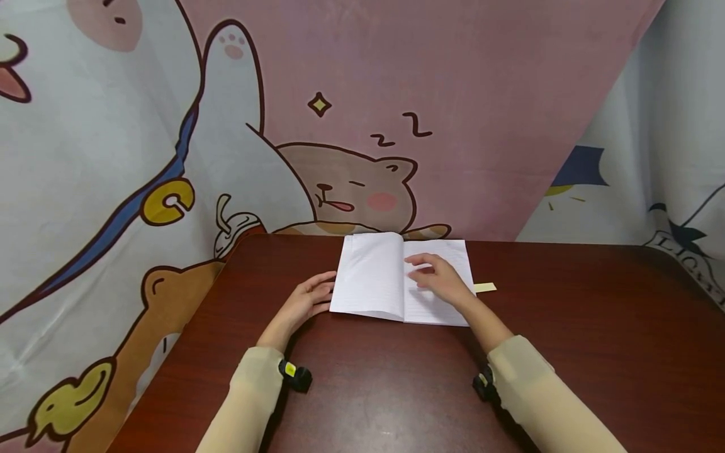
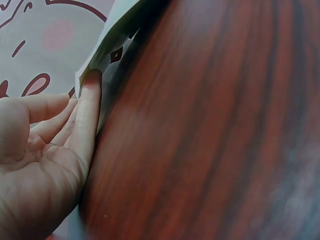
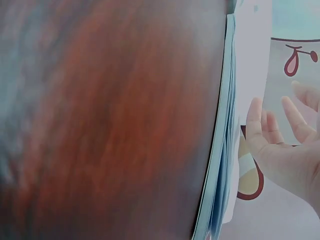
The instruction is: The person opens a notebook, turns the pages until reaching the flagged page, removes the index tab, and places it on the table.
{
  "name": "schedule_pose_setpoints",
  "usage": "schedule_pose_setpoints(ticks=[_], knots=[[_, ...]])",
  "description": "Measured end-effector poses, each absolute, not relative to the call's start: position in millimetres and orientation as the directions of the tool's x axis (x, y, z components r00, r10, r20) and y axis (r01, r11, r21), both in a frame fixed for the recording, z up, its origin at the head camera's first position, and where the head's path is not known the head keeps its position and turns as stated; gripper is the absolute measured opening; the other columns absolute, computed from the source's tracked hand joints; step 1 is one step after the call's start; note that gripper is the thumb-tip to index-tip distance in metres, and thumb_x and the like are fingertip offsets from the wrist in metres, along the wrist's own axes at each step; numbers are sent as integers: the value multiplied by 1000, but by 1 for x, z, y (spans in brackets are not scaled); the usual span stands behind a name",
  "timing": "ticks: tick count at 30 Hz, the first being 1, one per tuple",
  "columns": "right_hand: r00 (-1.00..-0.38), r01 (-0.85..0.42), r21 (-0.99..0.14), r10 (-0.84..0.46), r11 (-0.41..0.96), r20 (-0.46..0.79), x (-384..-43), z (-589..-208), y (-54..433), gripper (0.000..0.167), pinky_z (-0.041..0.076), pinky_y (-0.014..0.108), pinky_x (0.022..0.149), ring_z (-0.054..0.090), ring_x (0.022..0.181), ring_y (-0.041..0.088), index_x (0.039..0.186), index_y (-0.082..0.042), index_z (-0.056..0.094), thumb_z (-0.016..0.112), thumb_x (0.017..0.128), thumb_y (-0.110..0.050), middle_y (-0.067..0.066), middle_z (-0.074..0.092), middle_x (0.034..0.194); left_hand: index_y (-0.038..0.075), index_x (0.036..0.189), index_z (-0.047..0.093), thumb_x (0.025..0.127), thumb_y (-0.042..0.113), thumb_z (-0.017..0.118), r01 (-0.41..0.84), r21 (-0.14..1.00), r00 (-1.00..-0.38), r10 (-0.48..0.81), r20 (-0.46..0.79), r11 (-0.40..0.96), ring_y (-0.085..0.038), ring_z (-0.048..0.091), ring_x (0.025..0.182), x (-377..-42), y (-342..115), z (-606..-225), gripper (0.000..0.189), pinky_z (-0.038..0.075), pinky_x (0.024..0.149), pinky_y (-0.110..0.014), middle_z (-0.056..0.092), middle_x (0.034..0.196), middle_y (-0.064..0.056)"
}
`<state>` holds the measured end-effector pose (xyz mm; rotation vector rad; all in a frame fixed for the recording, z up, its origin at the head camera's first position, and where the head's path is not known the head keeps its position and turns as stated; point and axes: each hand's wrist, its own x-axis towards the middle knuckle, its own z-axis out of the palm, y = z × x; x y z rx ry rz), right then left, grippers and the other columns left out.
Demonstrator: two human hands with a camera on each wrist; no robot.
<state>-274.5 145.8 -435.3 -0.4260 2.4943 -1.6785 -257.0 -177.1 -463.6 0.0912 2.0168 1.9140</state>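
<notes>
A cartoon-printed cloth (image 1: 481, 94) hung behind the worktop (image 1: 578, 352). Near the worktop's far edge lay the notebook (image 1: 368, 274), open. The left hand (image 1: 308, 300), fingers loosely extended, touched its left edge; the right hand (image 1: 444, 283), fingers spread and holding nothing, hung over its right page. A yellow tab (image 1: 486, 287) jutted from its right edge.

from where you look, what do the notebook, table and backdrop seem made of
Notebook: matte white paper, judging by its thin ruled leaves. Table: glossy reddish-brown wood or wood-look laminate; dark grain streaks and a sheen show. Backdrop: probably printed matte fabric, since it creases and hangs in folds.
</notes>
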Motion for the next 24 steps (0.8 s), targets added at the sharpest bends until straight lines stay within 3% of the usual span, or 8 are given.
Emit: schedule_pose_setpoints(ticks=[8, 11, 16, 24], knots=[[-963, -184, -914, -253, 361, 95, -276, -433, 154, 38, 59, 29, 81, 67, 100, 15, 130, 8, 57, 62, 96, -6, 29, 57, 133, 13, 153, 39, 107, 12, 43, -196, 978, -935, 287, -209, 73, -16, 63, 116, -257, -177, -464, 46, 55, 88, -26, 47, 151, -20], [-960, -202, -915, -254, 349, 115, -277, -431, 158, 37, 59, 31, 83, 65, 96, 7, 130, 9, 57, 62, 96, -6, 30, 57, 134, 12, 153, 38, 107, 12, 42, -192, 979, -936, 288, -205, 72, -15, 63, 115, -257, -177, -464, 46, 55, 88, -26, 47, 151, -21], [-960, -209, -925, -248, 318, 132, -276, -429, 165, 37, 59, 39, 87, 63, 95, 4, 130, 10, 56, 61, 96, -5, 31, 55, 135, 10, 154, 37, 107, 12, 43, -187, 980, -936, 292, -198, 66, -15, 63, 114, -257, -178, -465, 47, 56, 88, -26, 46, 150, -22], [-962, -212, -929, -234, 304, 143, -276, -426, 175, 36, 59, 34, 87, 61, 94, 0, 129, 12, 56, 61, 97, -5, 33, 54, 135, 12, 153, 38, 107, 13, 44, -198, 978, -937, 278, -210, 71, -16, 63, 116, -258, -178, -465, 47, 56, 88, -27, 47, 150, -20]])
